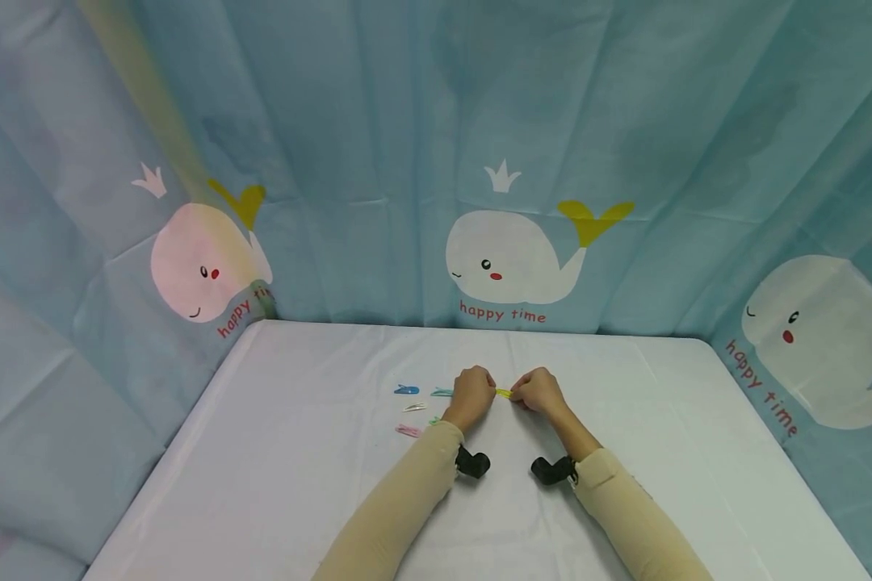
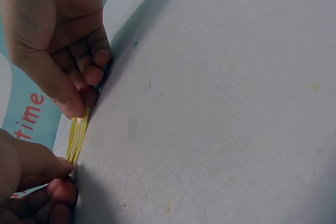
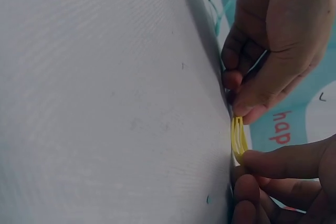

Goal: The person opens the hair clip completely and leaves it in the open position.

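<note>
A yellow hair clip (image 1: 504, 394) is stretched between both hands, close to the white tabletop. My left hand (image 1: 474, 399) pinches one end with thumb and finger; my right hand (image 1: 538, 390) pinches the other. In the left wrist view the clip (image 2: 77, 137) shows its slotted frame, the left hand (image 2: 31, 182) below and the right hand (image 2: 63, 40) above. The right wrist view shows the clip (image 3: 239, 137) between the left hand (image 3: 278, 40) at top and right hand (image 3: 283, 177) at bottom. The fingers hide its tips.
Left of the left hand lie a blue clip (image 1: 407, 390), a teal clip (image 1: 442, 392), a pale metallic-looking clip (image 1: 414, 407), a pink clip (image 1: 408, 431) and a partly hidden green clip (image 1: 434, 420). A whale-print curtain (image 1: 378, 258) stands behind the white table (image 1: 298, 452).
</note>
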{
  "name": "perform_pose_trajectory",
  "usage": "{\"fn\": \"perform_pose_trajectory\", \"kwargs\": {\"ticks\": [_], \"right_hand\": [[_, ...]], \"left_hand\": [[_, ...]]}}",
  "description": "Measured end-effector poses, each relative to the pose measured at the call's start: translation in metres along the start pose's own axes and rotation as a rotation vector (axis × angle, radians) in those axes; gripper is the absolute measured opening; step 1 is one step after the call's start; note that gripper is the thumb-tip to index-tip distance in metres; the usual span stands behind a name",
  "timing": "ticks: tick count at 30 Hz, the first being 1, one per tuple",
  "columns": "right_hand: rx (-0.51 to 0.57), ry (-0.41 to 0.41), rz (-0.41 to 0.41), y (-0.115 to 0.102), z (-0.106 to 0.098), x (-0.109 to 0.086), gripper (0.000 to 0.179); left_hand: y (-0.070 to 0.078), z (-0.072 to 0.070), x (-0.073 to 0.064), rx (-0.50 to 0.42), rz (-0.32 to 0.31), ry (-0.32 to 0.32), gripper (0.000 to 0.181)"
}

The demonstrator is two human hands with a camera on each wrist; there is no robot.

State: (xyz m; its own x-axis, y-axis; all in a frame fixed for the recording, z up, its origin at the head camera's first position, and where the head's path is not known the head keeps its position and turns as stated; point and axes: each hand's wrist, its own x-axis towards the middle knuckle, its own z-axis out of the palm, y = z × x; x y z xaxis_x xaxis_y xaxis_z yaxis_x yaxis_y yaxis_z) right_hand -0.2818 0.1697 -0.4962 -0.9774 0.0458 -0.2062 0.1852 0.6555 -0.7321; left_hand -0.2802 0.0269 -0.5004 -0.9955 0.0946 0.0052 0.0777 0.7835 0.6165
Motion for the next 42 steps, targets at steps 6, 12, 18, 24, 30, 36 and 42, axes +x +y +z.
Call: {"fn": "perform_pose_trajectory", "kwargs": {"ticks": [6, 12, 18, 24, 30, 36, 42], "right_hand": [[0.092, -0.030, 0.005, 0.001, -0.003, -0.001, 0.009], [0.164, -0.045, 0.012, 0.003, -0.005, 0.000, 0.011], [0.216, -0.038, -0.001, 0.003, -0.007, -0.004, 0.012], [0.256, -0.041, -0.019, 0.003, -0.011, -0.009, 0.014], [0.311, -0.063, -0.024, 0.004, -0.015, -0.014, 0.016], [0.368, -0.088, -0.032, 0.003, -0.019, -0.018, 0.017], [0.408, -0.102, -0.054, -0.002, -0.023, -0.023, 0.020]], "left_hand": [[-0.001, -0.001, 0.000, -0.001, 0.002, 0.011, 0.009], [-0.006, -0.002, -0.001, -0.053, 0.009, 0.003, 0.009], [-0.010, -0.004, -0.002, -0.100, 0.015, 0.003, 0.008], [-0.012, -0.007, -0.005, -0.173, 0.032, 0.003, 0.007], [-0.011, -0.011, -0.011, -0.250, 0.042, -0.014, 0.005], [-0.009, -0.016, -0.016, -0.347, 0.015, -0.046, 0.005], [-0.007, -0.023, -0.021, -0.416, 0.012, -0.057, 0.007]]}}
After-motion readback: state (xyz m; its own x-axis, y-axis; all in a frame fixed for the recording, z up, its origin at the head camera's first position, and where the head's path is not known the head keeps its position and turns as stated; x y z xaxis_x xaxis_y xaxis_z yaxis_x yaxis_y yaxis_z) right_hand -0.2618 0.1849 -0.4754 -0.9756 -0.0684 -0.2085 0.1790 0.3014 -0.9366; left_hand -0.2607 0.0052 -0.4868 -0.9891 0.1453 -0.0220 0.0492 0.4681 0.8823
